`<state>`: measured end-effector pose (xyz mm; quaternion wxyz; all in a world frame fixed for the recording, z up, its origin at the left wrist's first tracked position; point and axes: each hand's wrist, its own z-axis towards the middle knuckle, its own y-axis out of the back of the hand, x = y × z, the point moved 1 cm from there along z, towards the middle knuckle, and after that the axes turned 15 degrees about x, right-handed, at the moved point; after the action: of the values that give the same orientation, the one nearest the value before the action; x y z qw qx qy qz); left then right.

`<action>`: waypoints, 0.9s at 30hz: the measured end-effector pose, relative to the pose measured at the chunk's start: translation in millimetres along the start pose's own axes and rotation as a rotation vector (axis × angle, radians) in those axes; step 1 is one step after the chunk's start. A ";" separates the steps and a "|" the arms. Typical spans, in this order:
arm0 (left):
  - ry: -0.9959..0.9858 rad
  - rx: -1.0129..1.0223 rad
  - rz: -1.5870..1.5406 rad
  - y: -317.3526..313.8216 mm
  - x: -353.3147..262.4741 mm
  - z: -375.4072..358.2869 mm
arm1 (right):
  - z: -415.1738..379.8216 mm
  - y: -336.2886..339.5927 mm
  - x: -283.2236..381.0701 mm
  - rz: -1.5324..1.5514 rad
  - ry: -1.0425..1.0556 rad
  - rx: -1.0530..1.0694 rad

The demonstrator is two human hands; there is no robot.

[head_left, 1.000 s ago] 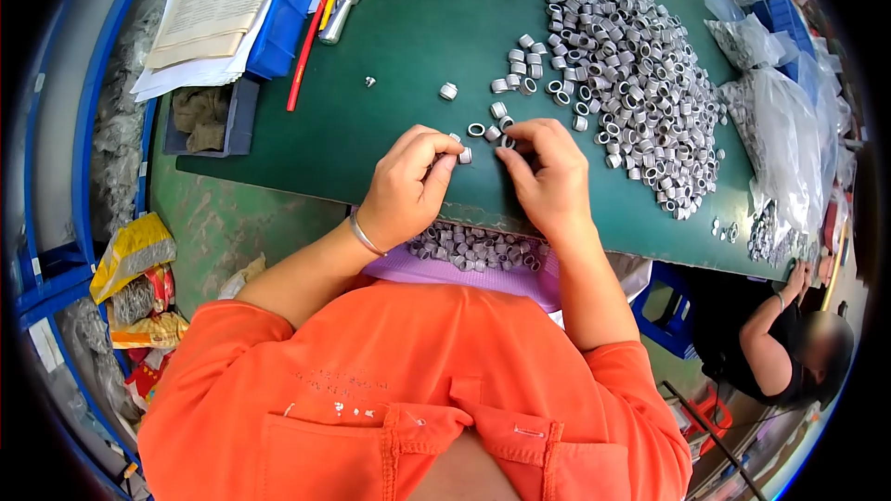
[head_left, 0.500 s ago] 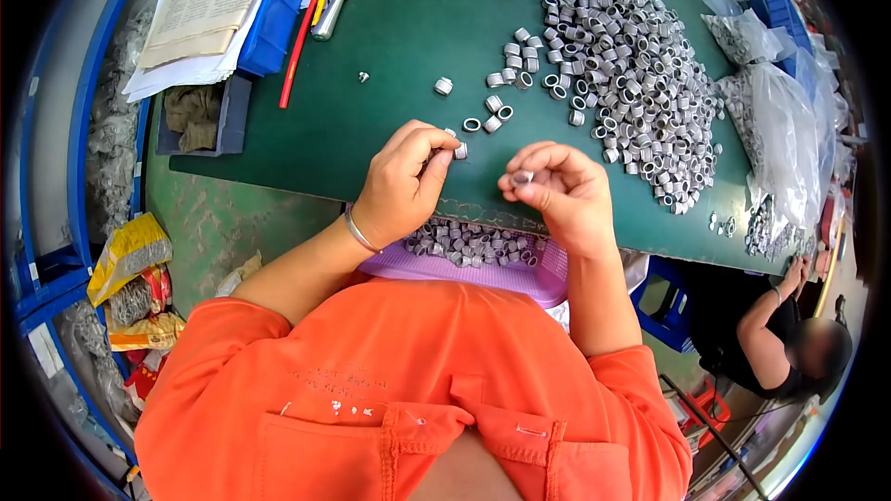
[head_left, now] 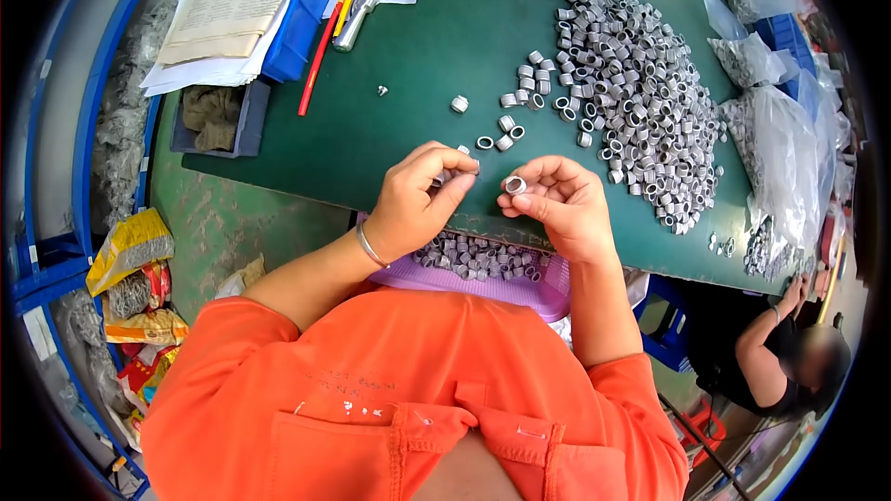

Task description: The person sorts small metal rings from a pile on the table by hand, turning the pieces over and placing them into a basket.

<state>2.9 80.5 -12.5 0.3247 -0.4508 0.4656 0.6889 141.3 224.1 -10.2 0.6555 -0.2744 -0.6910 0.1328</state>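
Note:
My right hand (head_left: 561, 204) pinches a small grey metal ring (head_left: 515, 186) between thumb and fingers, its round opening showing. Just to its left, my left hand (head_left: 418, 199) has thumb and forefinger closed on another metal ring (head_left: 476, 167), of which only a sliver shows. More grey metal is partly visible inside its curled fingers. Beyond both hands, a few loose rings (head_left: 504, 142) lie on the green tabletop (head_left: 418, 65). A large heap of the same rings (head_left: 640, 102) spreads to the right. Below my hands, a purple basket (head_left: 548, 289) holds many rings.
A blue tray (head_left: 302, 23) with papers, a red pencil (head_left: 318, 65) and a grey bin (head_left: 251, 121) with cloth are at the left. Plastic bags of parts (head_left: 780, 148) line the right side. A co-worker (head_left: 770, 353) sits at lower right.
The right hand's ring has been turned so its opening shows. My left hand is a little nearer my right. The whole view has shifted slightly, bringing a light-blue container's edge in at the top.

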 end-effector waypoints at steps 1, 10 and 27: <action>0.011 0.031 -0.030 -0.5 -1.9 -0.3 | -0.2 -0.9 -1.9 0.002 0.009 -0.018; -0.030 0.095 -0.107 -8.6 -10.5 2.0 | -1.5 -5.9 -6.5 0.096 -0.027 0.006; 0.289 -0.043 -0.623 9.1 2.5 -3.0 | 31.1 -11.8 7.2 -1.345 0.232 -0.193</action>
<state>-5.1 74.6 -12.2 0.4407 -0.6710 0.3321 0.4952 108.5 224.0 -1.0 0.6378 0.1444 -0.6452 -0.3951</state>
